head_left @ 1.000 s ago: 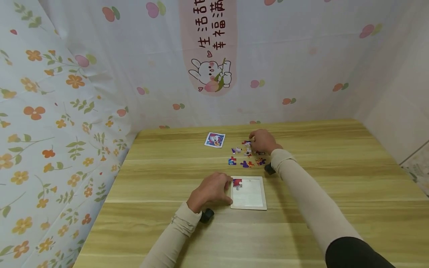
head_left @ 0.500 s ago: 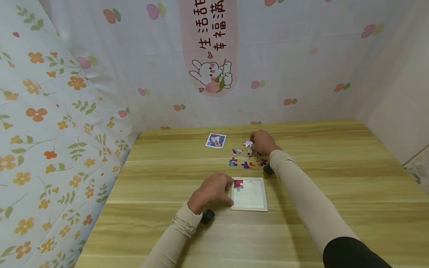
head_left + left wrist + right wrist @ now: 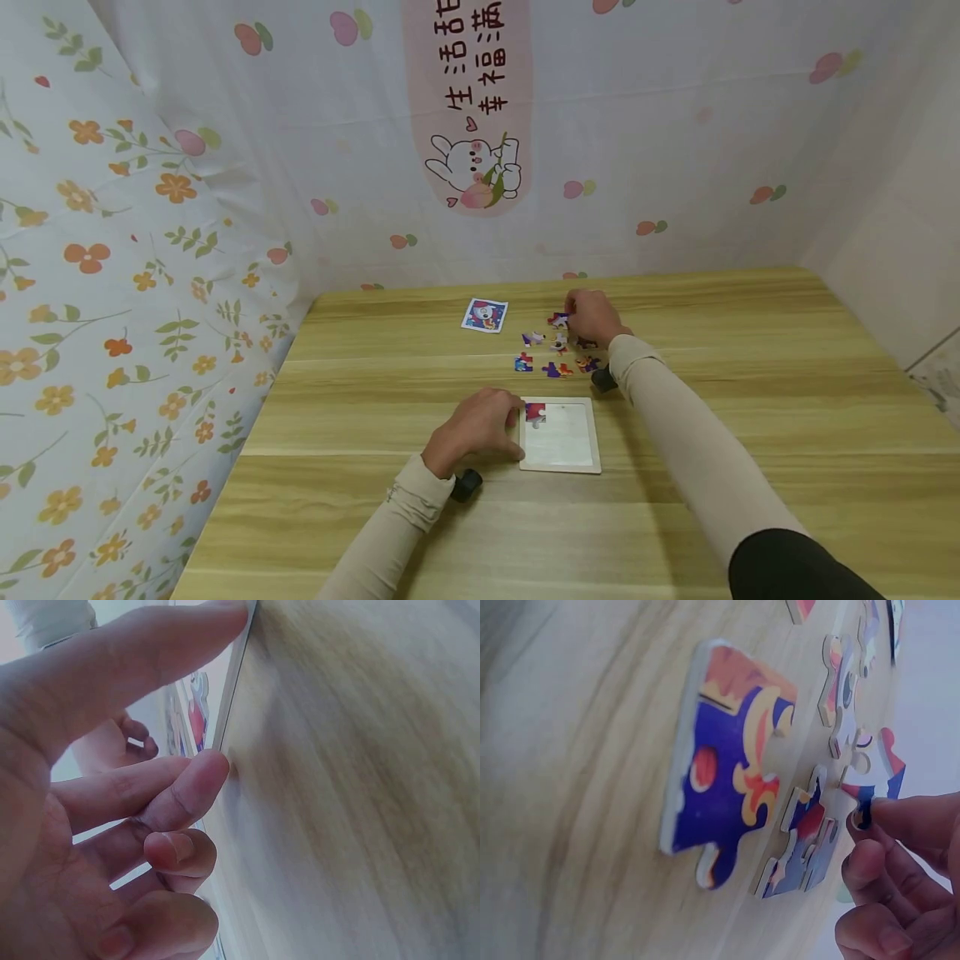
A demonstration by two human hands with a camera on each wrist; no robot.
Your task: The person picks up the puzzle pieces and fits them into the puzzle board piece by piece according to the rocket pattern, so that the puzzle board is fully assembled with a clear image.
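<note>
My right hand (image 3: 595,317) pinches a jigsaw puzzle piece (image 3: 877,769) between thumb and fingertip, near the far side of the table. The piece is white, red and blue and stands tilted in the right wrist view. Several loose puzzle pieces (image 3: 557,369) lie just below that hand, one a purple-and-orange piece (image 3: 724,765) close to the wrist camera. My left hand (image 3: 476,425) rests with thumb and index finger against the left edge of a square white puzzle tray (image 3: 566,446). In the tray's upper left corner sits a red piece (image 3: 536,412).
A small picture card (image 3: 484,316) with a white character on it lies left of the loose pieces. Behind the wooden table (image 3: 360,417) hangs a patterned cloth (image 3: 360,167), and a floral cloth (image 3: 112,375) hangs along the left side.
In my right hand the puzzle piece turns, showing a whiter side half a second ago and red and blue now. My left hand keeps its place at the tray.
</note>
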